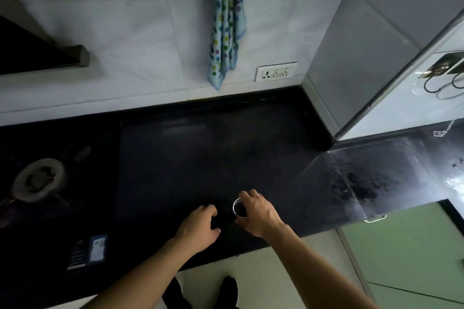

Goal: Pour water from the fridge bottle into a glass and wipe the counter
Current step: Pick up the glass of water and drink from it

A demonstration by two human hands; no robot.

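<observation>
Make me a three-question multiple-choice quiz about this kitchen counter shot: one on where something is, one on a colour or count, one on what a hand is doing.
1. Where does the spotted cloth hang?
A. On the wall above the socket
B. Over the burner
C. On the green cabinet

2. What colour is the counter?
A. White
B. Black
C. Green

3. What is the right hand doing?
A. Hanging by the person's side
B. Holding the cloth
C. Gripping the rim of the glass

Answers:
1. A, the cloth hangs against the tiles just up and left of the socket.
2. B, the surface is dark and glossy throughout.
3. C, its fingers curl around the glass, which stands on the counter.
</observation>
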